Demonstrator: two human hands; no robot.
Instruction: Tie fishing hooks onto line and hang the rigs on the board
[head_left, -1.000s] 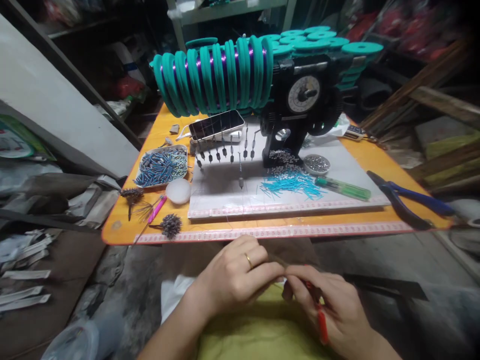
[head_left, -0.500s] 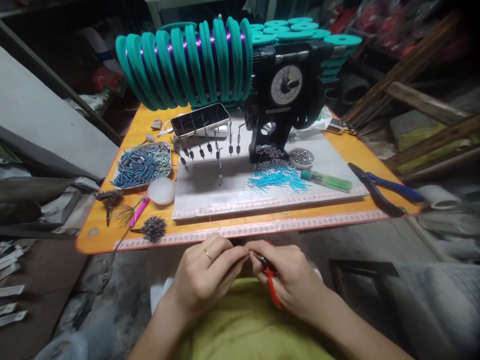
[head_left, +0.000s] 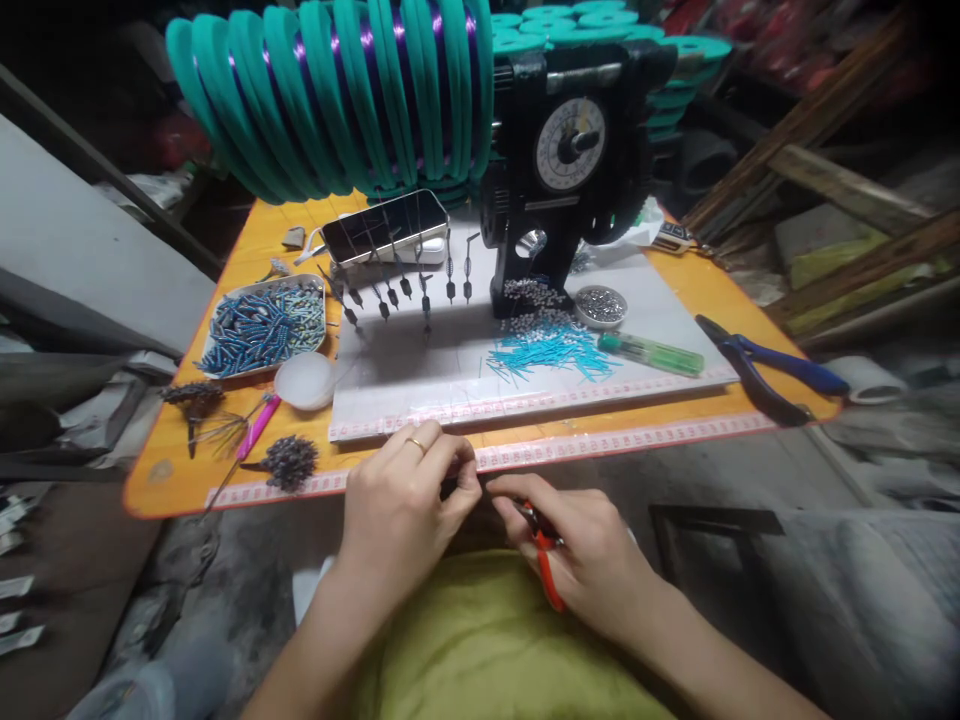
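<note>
My left hand (head_left: 401, 505), with a ring on one finger, is closed in a pinch just below the front edge of the orange table (head_left: 697, 290); what it pinches is too small to make out. My right hand (head_left: 581, 560) is closed round a red-handled tool (head_left: 546, 570), its tip meeting the left fingertips. Both hands hover over my lap, covered in yellow-green cloth (head_left: 487, 650).
On the table: a white board (head_left: 450, 370), a tray of blue pieces (head_left: 262, 325), a white lid (head_left: 304, 380), a phone (head_left: 386, 225), teal sticks (head_left: 547, 350), a green lighter (head_left: 651, 353), blue pliers (head_left: 765, 365), a black dial device (head_left: 570, 160), teal spools (head_left: 330, 90).
The hands have risen toward the table's front edge and shifted left in view. The camera has moved closer to the table. The pinch and the grip on the red tool are unchanged.
</note>
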